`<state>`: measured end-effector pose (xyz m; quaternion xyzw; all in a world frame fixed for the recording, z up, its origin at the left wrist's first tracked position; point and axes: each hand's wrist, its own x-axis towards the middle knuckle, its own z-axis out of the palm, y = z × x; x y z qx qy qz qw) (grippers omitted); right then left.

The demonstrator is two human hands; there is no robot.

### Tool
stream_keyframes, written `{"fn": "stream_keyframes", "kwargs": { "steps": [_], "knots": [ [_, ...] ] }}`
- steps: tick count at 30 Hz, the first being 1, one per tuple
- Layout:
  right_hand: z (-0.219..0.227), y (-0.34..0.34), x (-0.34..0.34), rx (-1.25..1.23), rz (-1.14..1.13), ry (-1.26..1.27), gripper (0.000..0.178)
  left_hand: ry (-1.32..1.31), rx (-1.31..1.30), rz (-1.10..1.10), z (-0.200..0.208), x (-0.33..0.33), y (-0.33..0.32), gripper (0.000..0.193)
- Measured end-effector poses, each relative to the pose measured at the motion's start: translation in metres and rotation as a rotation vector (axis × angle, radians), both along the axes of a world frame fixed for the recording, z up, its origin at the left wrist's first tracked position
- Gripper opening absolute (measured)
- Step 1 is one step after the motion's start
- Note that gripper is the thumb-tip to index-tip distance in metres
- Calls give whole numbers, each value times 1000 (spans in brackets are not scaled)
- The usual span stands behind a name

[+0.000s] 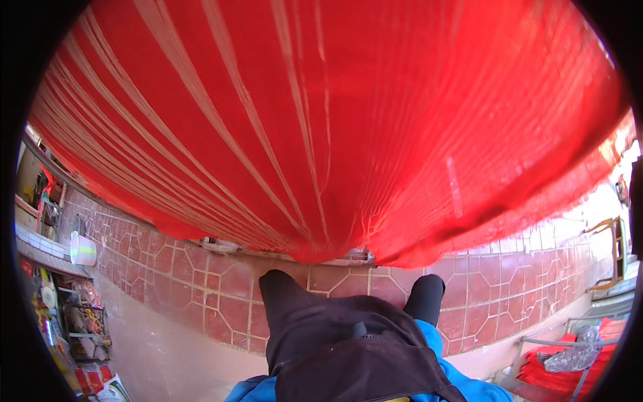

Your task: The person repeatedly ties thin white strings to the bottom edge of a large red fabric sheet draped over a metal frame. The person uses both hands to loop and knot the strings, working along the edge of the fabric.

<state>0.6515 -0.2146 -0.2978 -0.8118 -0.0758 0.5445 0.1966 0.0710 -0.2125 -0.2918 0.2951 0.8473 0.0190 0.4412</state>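
Observation:
A large red cloth (335, 120) with thin pale stripes is spread right in front of me and fills most of the view. Its lower edge (335, 258) hangs just above the red tiled floor (201, 281). Neither of my hands shows; they are out of sight, perhaps behind the cloth. Below the cloth I see my own legs in black trousers (288, 301), a black garment over my front (348, 355) and a bit of blue jacket (435, 348).
At the left stand a white bucket (82, 249) and cluttered shelves (74, 321). A metal frame with folded red cloth (576, 362) sits at the lower right, and a wooden chair (613, 248) at the right. A pale concrete strip (154, 348) borders the tiles.

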Motion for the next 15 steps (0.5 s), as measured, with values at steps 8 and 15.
{"fn": "stream_keyframes", "kwargs": {
  "steps": [8,15],
  "knots": [
    [15,96,-22,115,91,48,28,-15,53,107,10,15,46,30],
    [72,54,63,-15,-63,-75,30,-54,-14,133,14,36,33,29]
  ]
}}
